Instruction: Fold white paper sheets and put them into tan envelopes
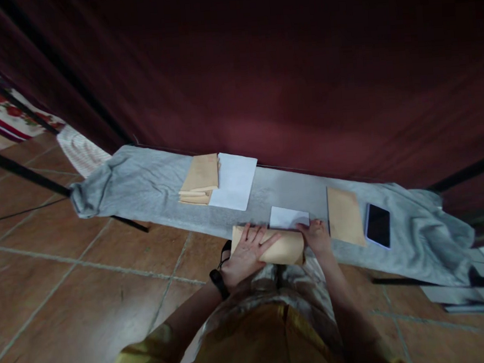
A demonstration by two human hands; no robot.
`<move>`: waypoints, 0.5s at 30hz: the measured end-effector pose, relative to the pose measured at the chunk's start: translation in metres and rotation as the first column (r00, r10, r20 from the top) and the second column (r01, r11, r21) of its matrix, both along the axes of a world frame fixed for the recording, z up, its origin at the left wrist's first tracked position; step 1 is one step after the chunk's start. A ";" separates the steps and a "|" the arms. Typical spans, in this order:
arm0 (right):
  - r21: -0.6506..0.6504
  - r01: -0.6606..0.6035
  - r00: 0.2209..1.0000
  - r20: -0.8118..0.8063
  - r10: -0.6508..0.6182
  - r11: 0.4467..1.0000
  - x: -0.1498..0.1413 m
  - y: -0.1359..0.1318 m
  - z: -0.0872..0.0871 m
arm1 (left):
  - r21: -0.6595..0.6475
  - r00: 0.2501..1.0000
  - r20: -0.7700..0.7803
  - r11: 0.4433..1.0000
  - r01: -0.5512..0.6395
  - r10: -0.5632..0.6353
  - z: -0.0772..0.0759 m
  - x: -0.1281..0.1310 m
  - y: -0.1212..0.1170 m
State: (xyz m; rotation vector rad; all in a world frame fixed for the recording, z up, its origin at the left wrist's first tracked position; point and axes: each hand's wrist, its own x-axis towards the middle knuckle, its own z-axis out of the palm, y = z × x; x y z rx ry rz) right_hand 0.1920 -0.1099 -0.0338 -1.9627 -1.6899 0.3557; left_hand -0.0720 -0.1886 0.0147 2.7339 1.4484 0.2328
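Observation:
A brown paper envelope (pixel 286 247) lies at the near edge of the cloth-covered bench, curving down over my lap. My left hand (pixel 250 250) rests flat on its left half, fingers spread. At the envelope's upper right corner, my right hand (pixel 317 236) is closed with the fingers bent, gripping the edge there. A folded white sheet (pixel 288 216) sits just beyond the envelope, its right end touching my right fingertips. Whether its lower edge goes under or into the envelope, I cannot tell.
On the grey cloth (pixel 163 179) to the left are several stacked brown envelopes (pixel 202 172), overlapping white paper (pixel 236 182). Another brown envelope (pixel 345 216) and a phone (pixel 378 225) lie on the right. A dark red curtain (pixel 260 80) hangs behind; black metal bars (pixel 26 171) flank the bench.

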 end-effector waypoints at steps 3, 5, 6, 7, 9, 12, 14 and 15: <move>-0.024 0.063 0.995 -0.076 -0.065 0.998 -0.007 0.005 0.000 | -0.031 0.992 0.064 0.994 -0.105 0.107 -0.011 -0.015 -0.002; -0.046 0.098 0.983 -0.149 -0.104 0.994 -0.010 0.008 0.001 | -0.031 0.976 0.077 0.979 -0.203 0.205 -0.017 -0.026 0.000; -0.053 0.113 0.976 -0.181 -0.121 0.992 -0.011 0.009 0.001 | -0.027 0.964 0.085 0.968 -0.250 0.252 -0.019 -0.031 0.001; -0.055 0.126 0.968 -0.210 -0.134 0.991 -0.012 0.009 0.001 | -0.025 0.952 0.090 0.956 -0.293 0.294 -0.020 -0.035 0.003; -0.052 0.140 0.953 -0.266 -0.149 0.989 -0.014 0.009 0.001 | -0.025 0.932 0.093 0.937 -0.349 0.350 -0.021 -0.042 0.006; -0.055 0.144 0.911 -0.384 -0.154 0.988 -0.016 0.007 0.000 | -0.034 0.924 0.067 0.927 -0.375 0.376 -0.023 -0.048 0.010; -0.052 0.145 0.867 -0.474 -0.152 0.988 -0.015 0.007 0.000 | -0.040 0.925 0.051 0.927 -0.374 0.376 -0.024 -0.050 0.012; -0.047 0.147 0.841 -0.521 -0.149 0.988 -0.013 0.007 0.001 | -0.040 0.927 0.049 0.928 -0.371 0.373 -0.025 -0.050 0.012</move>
